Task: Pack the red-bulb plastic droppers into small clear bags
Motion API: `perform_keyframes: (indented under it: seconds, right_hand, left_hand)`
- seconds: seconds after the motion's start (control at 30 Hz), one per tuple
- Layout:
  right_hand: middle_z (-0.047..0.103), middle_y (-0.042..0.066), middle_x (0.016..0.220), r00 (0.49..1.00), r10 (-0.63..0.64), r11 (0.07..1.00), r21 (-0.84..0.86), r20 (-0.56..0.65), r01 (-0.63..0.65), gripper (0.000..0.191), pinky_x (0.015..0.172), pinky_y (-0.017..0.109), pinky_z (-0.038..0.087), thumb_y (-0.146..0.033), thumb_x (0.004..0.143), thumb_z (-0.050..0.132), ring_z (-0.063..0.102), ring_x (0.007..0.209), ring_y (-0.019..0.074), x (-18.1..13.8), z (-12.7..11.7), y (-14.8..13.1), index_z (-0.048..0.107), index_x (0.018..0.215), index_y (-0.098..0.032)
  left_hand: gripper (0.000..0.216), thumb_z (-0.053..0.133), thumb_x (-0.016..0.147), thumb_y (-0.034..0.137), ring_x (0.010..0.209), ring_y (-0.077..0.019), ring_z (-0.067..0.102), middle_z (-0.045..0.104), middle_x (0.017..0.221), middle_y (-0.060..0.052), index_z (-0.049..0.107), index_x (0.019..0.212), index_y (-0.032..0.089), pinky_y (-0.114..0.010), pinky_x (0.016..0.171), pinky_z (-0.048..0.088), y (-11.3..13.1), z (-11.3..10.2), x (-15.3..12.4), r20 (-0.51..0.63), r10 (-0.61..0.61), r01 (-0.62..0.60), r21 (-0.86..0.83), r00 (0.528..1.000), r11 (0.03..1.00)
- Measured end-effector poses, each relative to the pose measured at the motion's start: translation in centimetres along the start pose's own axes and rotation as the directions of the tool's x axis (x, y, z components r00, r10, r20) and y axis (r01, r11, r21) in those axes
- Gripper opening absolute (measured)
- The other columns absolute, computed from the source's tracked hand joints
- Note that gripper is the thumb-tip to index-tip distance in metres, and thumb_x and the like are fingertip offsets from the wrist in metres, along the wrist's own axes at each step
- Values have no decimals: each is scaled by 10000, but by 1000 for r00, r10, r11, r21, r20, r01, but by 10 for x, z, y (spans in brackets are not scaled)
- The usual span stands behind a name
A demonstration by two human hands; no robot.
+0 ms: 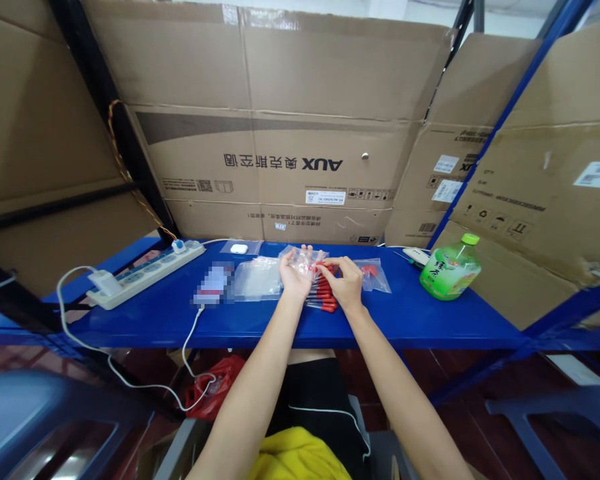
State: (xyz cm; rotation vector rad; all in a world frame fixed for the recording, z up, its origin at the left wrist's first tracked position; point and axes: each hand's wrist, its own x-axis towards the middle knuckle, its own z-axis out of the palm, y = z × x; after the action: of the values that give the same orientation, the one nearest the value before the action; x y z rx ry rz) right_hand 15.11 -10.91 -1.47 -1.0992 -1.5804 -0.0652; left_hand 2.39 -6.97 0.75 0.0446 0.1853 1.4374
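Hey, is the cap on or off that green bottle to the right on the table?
On: the light-green cap sits over the neck of the bottle. Whether it is screwed tight, I cannot tell.

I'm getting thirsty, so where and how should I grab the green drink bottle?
I'd wrap the right hand around the rounded body of the bottle, coming from its near left side. It appears to stand on its base on the table, cap uppermost, and the cardboard rises behind and to its right.
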Motion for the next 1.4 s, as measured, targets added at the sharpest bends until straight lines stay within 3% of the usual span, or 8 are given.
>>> perform_keyframes:
  seconds: [0.37, 0.63, 0.8, 0.9, 0.97, 1.03, 1.17, 1.4]
  right_hand:
    - [768, 47, 966, 980, -85, 995, -31, 180, 92, 243, 836, 351, 498, -330, 1009, 543, 649, 875, 225, 2, 7, 4, 751, 910, -254]
    - [740, 52, 910, 903, -178, 983, 116, 391, 144, 306, 869, 377, 497, -314, 1052, 464, 555, 950, 242, 7, 7, 4, 758, 992, -251]
    - [744, 46, 1208, 943, -200, 972, 177, 265, 157, 300, 981, 443, 488, -272, 1023, 489, 563, 1059, 250, 12, 2, 5, 756, 1160, -283]
    - [758, 42, 1177, 979, -119, 991, 84, 168, 106, 315, 1004, 441, 468, -248, 1012, 473, 588, 1073, 248, 23, -1, 8, 764, 1130, -277]
    - [772, 44, 1107, 979, -31, 997, -57, 200, 43, 297, 1010, 433, 452, -253, 1001, 492, 599, 1068, 249, 34, 2, 9, 770, 1106, -268]
    - [778, 45, 1082, 945, 60, 977, -213, 321, 10, 277, 1016, 427, 439, -260, 987, 523, 611, 1080, 251, 47, 10, 11, 769, 1114, -268]
    - [771, 70, 1163, 809, 256, 882, -471, 529, 29, 289, 1029, 430, 432, -258, 980, 532, 627, 1172, 271, 70, 35, 9, 766, 1149, -269]
    - [686, 143, 1355, 517, 567, 728, -684, 641, 50, 322, 962, 391, 526, -196, 888, 668, 676, 1208, 310, 101, 58, 12, 767, 1191, -240]
  left_hand:
    - [84, 541, 861, 200, 960, -231, 722, 704, 929, -83, 607, 900, 167, -537, 1034, 525, -1, -3, 2, 84, -44, 40, 38, 996, 998]
    - [129, 577, 845, 187, 902, -200, 717, 706, 904, -39, 641, 956, 201, -520, 1050, 508, 3, -4, 3, 96, 30, -33, 27, 995, 999]
    - [201, 559, 861, 195, 877, -173, 716, 700, 888, -13, 671, 1022, 242, -477, 1031, 529, 11, -6, 6, 50, 148, -146, -34, 988, 989]
    - [221, 569, 874, 220, 951, -175, 721, 714, 962, -3, 671, 1062, 276, -474, 1036, 534, 21, -9, 8, 2, 236, -234, -96, 972, 967]
    - [237, 577, 877, 251, 1023, -182, 718, 718, 1026, -7, 664, 1094, 290, -471, 1043, 534, 26, -10, 10, -17, 303, -303, -117, 953, 946]
    - [248, 573, 881, 277, 1088, -184, 706, 715, 1075, -14, 656, 1114, 297, -451, 1043, 539, 29, -12, 12, -25, 353, -353, -115, 935, 928]
    - [221, 559, 894, 301, 1126, -179, 695, 711, 1102, -24, 629, 1104, 294, -428, 1032, 549, 31, -12, 13, -26, 354, -355, -111, 935, 928]
    - [164, 535, 895, 301, 1030, -181, 723, 713, 1036, -46, 574, 1044, 245, -413, 988, 574, 30, -12, 12, -49, 357, -360, -175, 933, 916]
